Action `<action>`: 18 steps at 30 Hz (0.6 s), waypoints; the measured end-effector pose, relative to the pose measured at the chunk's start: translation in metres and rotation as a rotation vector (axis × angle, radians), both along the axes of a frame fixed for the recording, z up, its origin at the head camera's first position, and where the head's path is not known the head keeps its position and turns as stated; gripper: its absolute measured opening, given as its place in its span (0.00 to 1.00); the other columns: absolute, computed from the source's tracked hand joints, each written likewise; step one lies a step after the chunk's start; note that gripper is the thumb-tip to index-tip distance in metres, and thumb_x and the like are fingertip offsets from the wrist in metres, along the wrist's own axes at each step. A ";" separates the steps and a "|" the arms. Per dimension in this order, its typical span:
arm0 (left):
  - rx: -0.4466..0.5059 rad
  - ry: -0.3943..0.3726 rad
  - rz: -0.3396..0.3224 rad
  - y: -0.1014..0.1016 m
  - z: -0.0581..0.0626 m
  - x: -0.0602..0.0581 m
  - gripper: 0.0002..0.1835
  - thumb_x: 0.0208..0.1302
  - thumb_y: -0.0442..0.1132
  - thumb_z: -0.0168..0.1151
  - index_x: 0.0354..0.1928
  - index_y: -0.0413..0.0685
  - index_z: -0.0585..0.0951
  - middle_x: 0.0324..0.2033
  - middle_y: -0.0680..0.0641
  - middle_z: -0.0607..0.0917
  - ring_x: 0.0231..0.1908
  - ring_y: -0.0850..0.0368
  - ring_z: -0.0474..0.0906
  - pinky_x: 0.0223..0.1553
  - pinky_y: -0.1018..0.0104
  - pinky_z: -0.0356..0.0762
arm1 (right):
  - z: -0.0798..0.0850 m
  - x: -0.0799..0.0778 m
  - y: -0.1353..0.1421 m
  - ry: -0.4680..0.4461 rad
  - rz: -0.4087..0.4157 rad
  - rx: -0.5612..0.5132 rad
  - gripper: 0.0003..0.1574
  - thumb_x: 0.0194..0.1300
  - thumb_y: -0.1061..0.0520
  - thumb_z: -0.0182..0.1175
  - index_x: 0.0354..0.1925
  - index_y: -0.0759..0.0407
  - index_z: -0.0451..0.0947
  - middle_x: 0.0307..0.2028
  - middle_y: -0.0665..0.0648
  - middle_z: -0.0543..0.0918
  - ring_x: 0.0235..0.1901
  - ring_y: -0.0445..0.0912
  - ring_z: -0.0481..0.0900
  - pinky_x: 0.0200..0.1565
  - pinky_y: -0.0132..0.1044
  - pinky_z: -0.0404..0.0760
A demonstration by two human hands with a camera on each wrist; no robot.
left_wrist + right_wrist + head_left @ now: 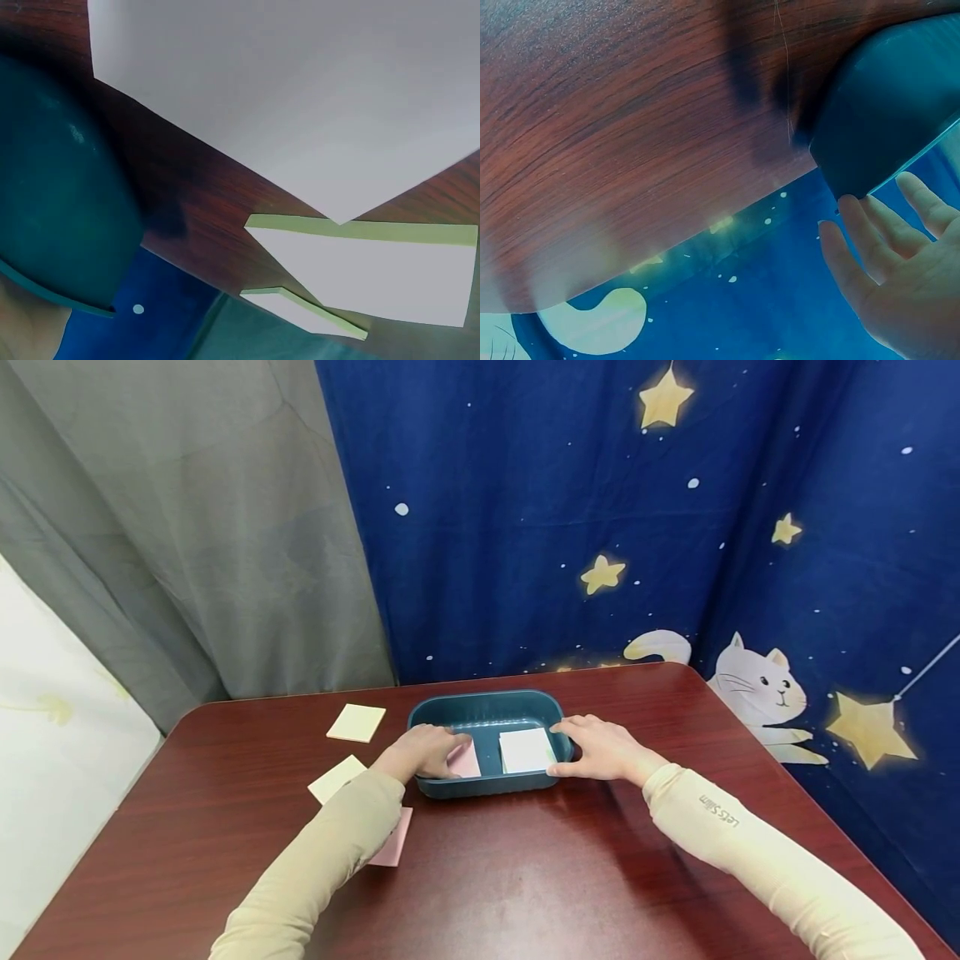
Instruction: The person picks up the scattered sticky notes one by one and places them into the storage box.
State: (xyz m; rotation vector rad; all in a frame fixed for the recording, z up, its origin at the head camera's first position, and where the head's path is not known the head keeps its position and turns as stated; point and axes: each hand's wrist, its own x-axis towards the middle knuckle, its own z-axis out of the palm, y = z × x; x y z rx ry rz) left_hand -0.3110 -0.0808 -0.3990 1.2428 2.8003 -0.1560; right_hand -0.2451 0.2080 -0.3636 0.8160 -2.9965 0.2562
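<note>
A dark teal plastic bin (487, 787) stands near the far side of the table, seen from outside in both wrist views. My left hand (425, 752) reaches over its left end, thumb and fingers curled at a pink sticky note pad (465, 762) inside. Beside that pad, in the right half, lies a white-topped sticky note pad (527, 750). At the bin's right end my right hand (603, 753) touches the rim, thumb and fingers spread apart; in the right wrist view its fairly straight fingers (877, 240) meet the bin's outer side.
Left of the bin, a yellow pad (356, 722), a pale yellow pad (335, 778) and a pink pad (392, 839) lie on the brown table (510, 877). My left sleeve (330, 852) partly covers the nearer two. Behind the table hang grey and blue curtains (517, 527).
</note>
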 end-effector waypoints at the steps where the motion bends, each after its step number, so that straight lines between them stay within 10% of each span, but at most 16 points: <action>1: -0.005 0.011 -0.001 0.001 -0.001 0.000 0.33 0.46 0.59 0.62 0.53 0.50 0.73 0.38 0.45 0.79 0.37 0.49 0.75 0.40 0.54 0.71 | 0.000 0.000 0.000 0.000 0.000 0.001 0.45 0.48 0.30 0.56 0.56 0.57 0.69 0.53 0.59 0.71 0.51 0.53 0.67 0.44 0.52 0.70; 18: -0.079 -0.048 0.124 0.006 -0.001 0.002 0.41 0.47 0.57 0.64 0.63 0.53 0.63 0.51 0.44 0.74 0.49 0.50 0.70 0.50 0.56 0.64 | 0.000 0.000 -0.001 -0.006 -0.003 0.000 0.45 0.48 0.30 0.56 0.56 0.57 0.69 0.53 0.60 0.71 0.51 0.53 0.67 0.45 0.52 0.69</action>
